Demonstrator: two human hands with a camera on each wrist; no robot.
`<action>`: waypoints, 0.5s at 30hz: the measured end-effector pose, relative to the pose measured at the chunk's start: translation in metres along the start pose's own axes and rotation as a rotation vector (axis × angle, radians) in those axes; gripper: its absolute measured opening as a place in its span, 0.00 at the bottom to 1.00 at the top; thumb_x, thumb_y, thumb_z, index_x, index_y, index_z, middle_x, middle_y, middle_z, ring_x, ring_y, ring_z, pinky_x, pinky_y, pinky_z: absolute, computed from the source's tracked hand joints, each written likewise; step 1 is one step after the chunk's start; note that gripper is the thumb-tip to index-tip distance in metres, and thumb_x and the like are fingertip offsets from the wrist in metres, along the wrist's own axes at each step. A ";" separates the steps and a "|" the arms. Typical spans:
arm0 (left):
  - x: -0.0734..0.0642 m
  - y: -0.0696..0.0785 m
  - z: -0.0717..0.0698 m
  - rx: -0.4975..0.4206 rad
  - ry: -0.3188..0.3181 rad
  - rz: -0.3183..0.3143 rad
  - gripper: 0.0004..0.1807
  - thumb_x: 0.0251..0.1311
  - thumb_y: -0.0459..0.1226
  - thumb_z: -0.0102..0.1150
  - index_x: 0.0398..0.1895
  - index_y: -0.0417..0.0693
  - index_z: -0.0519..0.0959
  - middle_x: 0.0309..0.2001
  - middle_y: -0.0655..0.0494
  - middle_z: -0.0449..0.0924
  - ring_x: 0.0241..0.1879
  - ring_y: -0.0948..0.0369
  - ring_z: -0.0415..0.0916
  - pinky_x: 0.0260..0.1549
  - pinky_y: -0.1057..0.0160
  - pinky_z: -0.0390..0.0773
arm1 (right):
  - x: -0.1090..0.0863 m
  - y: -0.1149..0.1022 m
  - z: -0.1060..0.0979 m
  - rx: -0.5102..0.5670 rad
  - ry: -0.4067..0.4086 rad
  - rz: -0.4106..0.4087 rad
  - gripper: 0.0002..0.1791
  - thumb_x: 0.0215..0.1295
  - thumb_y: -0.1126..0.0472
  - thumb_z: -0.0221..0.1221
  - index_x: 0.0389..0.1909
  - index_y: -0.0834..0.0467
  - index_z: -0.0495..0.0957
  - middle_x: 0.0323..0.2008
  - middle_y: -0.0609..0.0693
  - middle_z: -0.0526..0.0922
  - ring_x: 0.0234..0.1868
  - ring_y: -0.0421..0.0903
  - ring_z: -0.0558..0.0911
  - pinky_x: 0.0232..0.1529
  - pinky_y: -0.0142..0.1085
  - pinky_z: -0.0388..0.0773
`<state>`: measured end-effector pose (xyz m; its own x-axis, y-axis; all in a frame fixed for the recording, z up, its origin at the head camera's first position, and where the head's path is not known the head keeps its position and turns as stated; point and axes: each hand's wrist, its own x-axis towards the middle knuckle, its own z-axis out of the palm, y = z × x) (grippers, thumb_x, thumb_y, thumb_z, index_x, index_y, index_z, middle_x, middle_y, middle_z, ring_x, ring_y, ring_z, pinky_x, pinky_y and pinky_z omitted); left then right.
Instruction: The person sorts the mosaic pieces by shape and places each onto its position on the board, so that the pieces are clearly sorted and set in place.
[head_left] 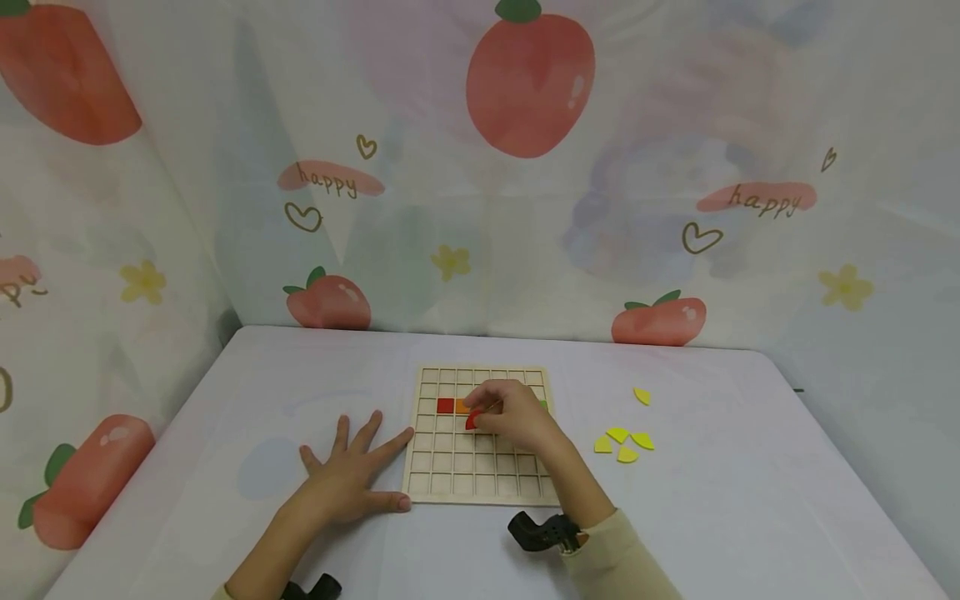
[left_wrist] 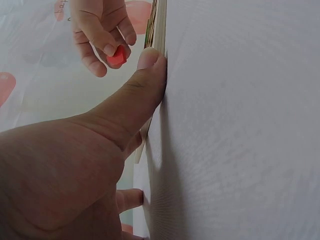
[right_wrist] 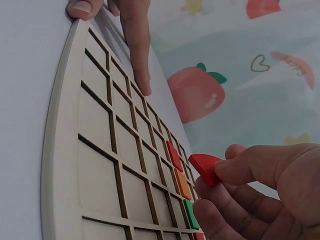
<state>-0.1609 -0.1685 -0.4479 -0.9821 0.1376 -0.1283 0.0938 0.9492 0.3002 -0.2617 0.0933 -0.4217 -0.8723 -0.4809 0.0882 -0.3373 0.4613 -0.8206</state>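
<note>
A square wooden grid board [head_left: 442,462] lies on the table, with a red square tile [head_left: 446,406] and an orange tile [head_left: 462,407] set side by side in its cells. The right wrist view also shows a green tile [right_wrist: 191,214] in that row. My right hand [head_left: 517,417] pinches a red quarter-round piece [right_wrist: 206,167] between thumb and fingers, just above the board. My left hand [head_left: 345,483] lies with fingers spread at the board's left side, its thumb and index finger touching the edge.
Several yellow quarter-round pieces [head_left: 618,435] are scattered on the white table [head_left: 712,500] to the right of the board. A printed cloth [head_left: 525,250] hangs behind the table. Black wrist devices [head_left: 542,532] sit at both wrists.
</note>
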 end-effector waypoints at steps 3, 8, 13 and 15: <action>0.000 0.000 0.000 -0.004 -0.002 -0.002 0.53 0.40 0.73 0.63 0.75 0.77 0.60 0.80 0.45 0.46 0.75 0.28 0.32 0.49 0.11 0.34 | 0.003 -0.002 0.004 0.000 -0.005 0.008 0.12 0.58 0.71 0.63 0.43 0.58 0.85 0.38 0.48 0.86 0.35 0.45 0.81 0.38 0.37 0.79; -0.001 0.000 -0.001 -0.009 -0.005 -0.004 0.53 0.40 0.73 0.63 0.75 0.78 0.60 0.80 0.45 0.46 0.75 0.28 0.31 0.49 0.11 0.34 | 0.006 -0.005 0.011 0.002 -0.021 0.023 0.11 0.59 0.70 0.63 0.42 0.57 0.85 0.37 0.47 0.85 0.34 0.45 0.81 0.37 0.37 0.78; -0.001 0.000 -0.001 -0.009 -0.001 0.002 0.53 0.40 0.73 0.62 0.75 0.78 0.60 0.80 0.45 0.46 0.75 0.28 0.31 0.49 0.11 0.34 | 0.007 -0.008 0.015 -0.007 -0.024 0.021 0.10 0.60 0.70 0.63 0.42 0.58 0.85 0.37 0.48 0.85 0.35 0.45 0.80 0.37 0.37 0.78; 0.000 0.000 -0.001 -0.007 0.002 0.004 0.53 0.40 0.73 0.62 0.75 0.78 0.60 0.80 0.45 0.46 0.75 0.28 0.31 0.49 0.11 0.34 | 0.008 -0.009 0.016 -0.011 -0.024 0.019 0.10 0.60 0.70 0.63 0.42 0.58 0.85 0.38 0.48 0.85 0.35 0.45 0.80 0.37 0.37 0.78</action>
<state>-0.1605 -0.1685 -0.4473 -0.9820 0.1413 -0.1254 0.0969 0.9466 0.3074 -0.2603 0.0734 -0.4227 -0.8700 -0.4895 0.0596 -0.3251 0.4785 -0.8157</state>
